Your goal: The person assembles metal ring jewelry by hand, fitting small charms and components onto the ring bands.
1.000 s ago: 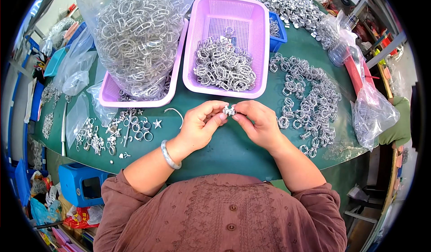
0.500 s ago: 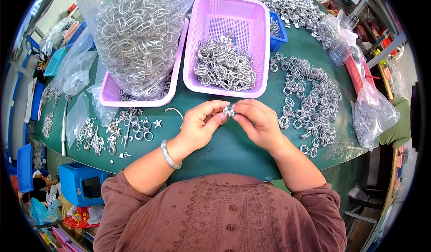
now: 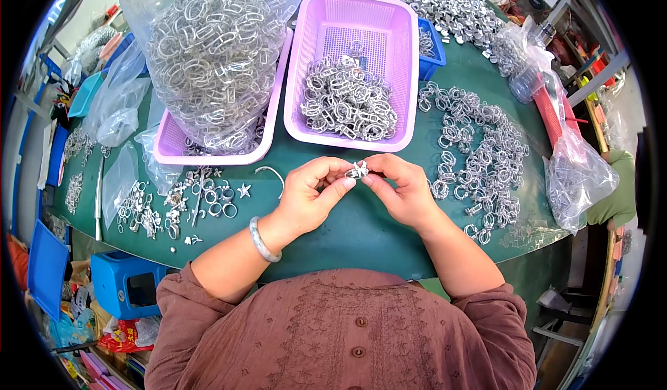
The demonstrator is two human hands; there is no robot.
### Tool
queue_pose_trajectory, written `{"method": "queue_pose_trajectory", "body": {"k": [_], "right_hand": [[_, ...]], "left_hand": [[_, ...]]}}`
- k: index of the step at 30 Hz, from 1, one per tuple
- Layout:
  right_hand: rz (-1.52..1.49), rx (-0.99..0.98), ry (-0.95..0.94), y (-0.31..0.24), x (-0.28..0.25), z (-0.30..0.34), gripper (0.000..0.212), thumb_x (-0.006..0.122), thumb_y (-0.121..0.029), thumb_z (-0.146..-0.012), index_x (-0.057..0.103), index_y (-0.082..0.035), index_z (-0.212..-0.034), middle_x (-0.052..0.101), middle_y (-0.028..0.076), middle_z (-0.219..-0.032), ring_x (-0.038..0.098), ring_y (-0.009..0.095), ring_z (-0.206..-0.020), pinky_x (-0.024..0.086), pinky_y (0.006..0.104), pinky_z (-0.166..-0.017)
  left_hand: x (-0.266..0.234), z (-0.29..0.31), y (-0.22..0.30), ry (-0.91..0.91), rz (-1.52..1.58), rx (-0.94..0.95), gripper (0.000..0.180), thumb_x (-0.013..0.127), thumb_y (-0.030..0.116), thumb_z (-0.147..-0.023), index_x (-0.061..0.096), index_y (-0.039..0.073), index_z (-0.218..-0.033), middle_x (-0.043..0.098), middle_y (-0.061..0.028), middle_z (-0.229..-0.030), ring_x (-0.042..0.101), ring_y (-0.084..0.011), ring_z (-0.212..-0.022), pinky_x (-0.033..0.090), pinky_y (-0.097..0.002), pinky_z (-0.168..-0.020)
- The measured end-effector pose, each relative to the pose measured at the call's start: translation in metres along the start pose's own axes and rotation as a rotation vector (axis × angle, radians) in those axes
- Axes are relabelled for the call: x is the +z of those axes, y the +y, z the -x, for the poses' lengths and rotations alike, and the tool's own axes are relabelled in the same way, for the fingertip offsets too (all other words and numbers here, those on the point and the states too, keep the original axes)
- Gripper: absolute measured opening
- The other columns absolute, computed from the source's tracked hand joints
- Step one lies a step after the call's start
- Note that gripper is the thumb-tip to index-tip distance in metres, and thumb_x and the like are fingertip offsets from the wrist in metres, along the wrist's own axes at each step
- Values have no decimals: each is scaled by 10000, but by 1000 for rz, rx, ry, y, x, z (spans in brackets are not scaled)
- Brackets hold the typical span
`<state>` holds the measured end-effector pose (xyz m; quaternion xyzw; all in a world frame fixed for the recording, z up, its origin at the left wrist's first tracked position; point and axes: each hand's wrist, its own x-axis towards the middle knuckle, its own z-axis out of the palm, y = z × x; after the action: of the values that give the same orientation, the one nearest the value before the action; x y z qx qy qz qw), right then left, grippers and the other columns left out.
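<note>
We note both hands meeting over the green table (image 3: 361, 230), just in front of the near purple basket (image 3: 389, 35). The left hand (image 3: 309, 195) has its fingers curled in, thumb and forefinger pinching one side of a small silver metal piece (image 3: 358, 171); the right hand (image 3: 403, 192) pinches the other side of the same piece with its fingertips, so the two hands touch or nearly touch at the piece. We cannot tell the exact shape of the piece, as it is small and partly covered by the fingers. It sits above the table surface, held between the two hands, just below the near rim of the basket. A pale bangle (image 3: 264, 240) rings the left wrist. The basket holds a heap of silver metal rings (image 3: 347, 101). To its left stands a second purple basket (image 3: 174, 147), and in it a large clear plastic bag of rings (image 3: 208, 49), bulging above the rim. Loose rings (image 3: 479, 153) lie spread on the table to the right of the right hand, near but not touching it. To the left of the left hand we record a scatter of small metal parts (image 3: 180, 202), among them a small star shape (image 3: 244, 190) and a curved wire (image 3: 271, 173). Another clear bag (image 3: 577, 178) of parts rests at the right table edge.
</note>
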<state>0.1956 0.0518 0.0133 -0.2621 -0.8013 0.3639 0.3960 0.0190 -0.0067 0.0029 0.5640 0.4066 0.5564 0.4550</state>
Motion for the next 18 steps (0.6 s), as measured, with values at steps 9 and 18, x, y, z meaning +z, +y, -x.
{"method": "queue_pose_trajectory", "body": {"k": [9, 18], "right_hand": [[-146, 114, -42, -1, 0, 1, 154, 614, -26, -803, 601, 20, -949, 630, 89, -859, 606, 145, -766, 482, 259, -683], [-603, 366, -121, 2, -2, 3, 149, 581, -41, -845, 571, 26, -978, 612, 41, -878, 571, 96, -808, 469, 228, -708]], "left_hand": [[0, 0, 0, -16, -10, 6, 157, 582, 15, -841, 559, 5, -996, 588, -4, -846, 533, -42, -726, 439, -173, -636], [2, -1, 5, -27, 57, -11, 197, 576, 29, -848, 551, 2, -1042, 592, -19, -864, 555, -62, -755, 458, -189, -665]]}}
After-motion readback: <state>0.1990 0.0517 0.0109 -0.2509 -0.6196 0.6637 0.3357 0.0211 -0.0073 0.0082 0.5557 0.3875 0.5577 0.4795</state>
